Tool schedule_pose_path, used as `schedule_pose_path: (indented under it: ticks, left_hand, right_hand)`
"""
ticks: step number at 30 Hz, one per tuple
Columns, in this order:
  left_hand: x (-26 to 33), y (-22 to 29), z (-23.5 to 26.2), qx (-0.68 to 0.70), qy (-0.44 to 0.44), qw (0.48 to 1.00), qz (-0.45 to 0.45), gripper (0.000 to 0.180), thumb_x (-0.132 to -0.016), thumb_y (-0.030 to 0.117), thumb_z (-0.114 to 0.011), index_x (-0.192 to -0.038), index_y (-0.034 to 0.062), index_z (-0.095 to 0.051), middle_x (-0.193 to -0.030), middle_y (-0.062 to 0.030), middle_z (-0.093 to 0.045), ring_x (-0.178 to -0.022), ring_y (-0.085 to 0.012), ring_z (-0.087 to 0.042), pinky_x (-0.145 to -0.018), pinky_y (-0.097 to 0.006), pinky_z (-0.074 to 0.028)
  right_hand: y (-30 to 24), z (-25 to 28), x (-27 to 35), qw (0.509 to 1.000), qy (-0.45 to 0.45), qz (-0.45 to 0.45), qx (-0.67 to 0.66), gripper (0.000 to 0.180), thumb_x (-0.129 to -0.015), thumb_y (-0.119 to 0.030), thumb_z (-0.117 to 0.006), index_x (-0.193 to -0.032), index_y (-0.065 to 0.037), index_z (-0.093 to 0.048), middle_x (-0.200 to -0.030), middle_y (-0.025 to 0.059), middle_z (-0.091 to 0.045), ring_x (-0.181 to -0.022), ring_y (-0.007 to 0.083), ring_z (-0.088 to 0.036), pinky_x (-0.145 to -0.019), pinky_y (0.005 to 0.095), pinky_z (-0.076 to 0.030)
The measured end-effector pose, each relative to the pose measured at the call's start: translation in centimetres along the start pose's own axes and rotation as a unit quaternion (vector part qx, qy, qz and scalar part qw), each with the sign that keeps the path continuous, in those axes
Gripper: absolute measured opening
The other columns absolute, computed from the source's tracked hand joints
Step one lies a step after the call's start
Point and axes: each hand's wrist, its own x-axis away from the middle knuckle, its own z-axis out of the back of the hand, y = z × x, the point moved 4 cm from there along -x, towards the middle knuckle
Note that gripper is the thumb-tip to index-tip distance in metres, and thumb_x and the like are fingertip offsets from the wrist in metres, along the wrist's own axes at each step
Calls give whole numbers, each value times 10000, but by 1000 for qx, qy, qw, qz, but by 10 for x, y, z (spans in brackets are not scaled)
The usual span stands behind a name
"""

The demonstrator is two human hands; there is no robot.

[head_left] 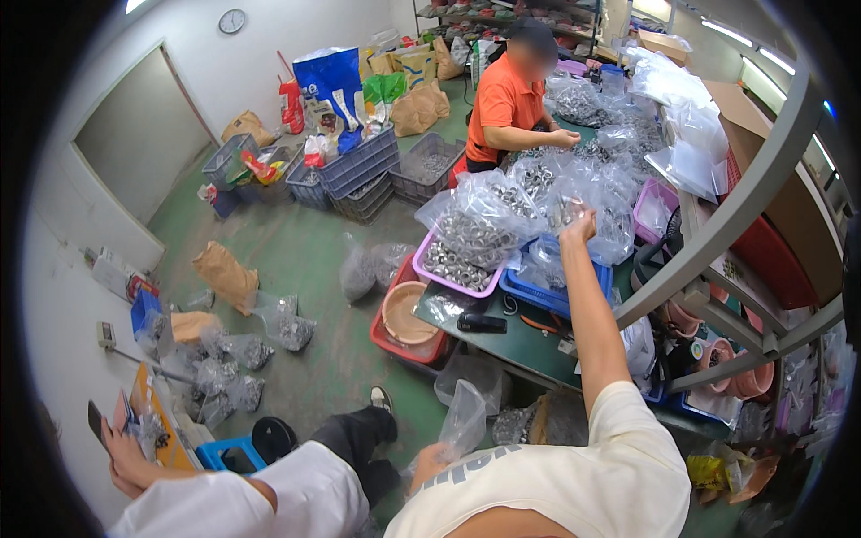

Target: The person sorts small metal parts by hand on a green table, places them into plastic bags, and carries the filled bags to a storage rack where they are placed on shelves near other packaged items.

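Stretched forward over the green table, my right hand (578, 228) has its fingers closed at a clear plastic bag with small grey metal parts (565, 208); the fingertips are partly lost against the plastic. Low in front of my body, my left hand (432, 463) grips a clear plastic bag (466, 420) that looks empty; my shirt covers part of that hand. A pink basket (455, 282) heaped with metal rings stands left of my right hand. Below that hand lies a blue basket (538, 296) with clear bags in it.
Across the table a person in orange (507, 99) handles parts. At lower left another person's hand holds a phone (95, 420). A black object (482, 323) and orange-handled pliers (538, 325) lie near the table edge. A grey frame post (717, 215) rises at right. Filled bags (242, 351) sit on the floor.
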Motion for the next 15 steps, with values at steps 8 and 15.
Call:
schedule_pose_path:
  ticks: [8, 15]
  left_hand:
    - [-35, 12, 36, 27, 29, 998, 51, 197, -673, 40, -661, -863, 2, -624, -779, -34, -616, -700, -106, -551, -666, -246, -429]
    - [-40, 8, 51, -15, 56, 996, 65, 178, -678, 36, -649, -852, 5, -626, -769, -29, -614, -692, -102, -546, -654, -242, -425]
  right_hand:
    - [60, -24, -37, 839, -145, 192, 487, 365, -882, -310, -417, -974, -6, -596, -936, 142, -606, -891, 226, -550, -828, 352, -392]
    - [95, 13, 10, 668, -152, 348, 640, 450, -851, -354, -414, -1163, -37, -484, -1224, 114, -458, -1161, 277, -378, -969, 451, -245]
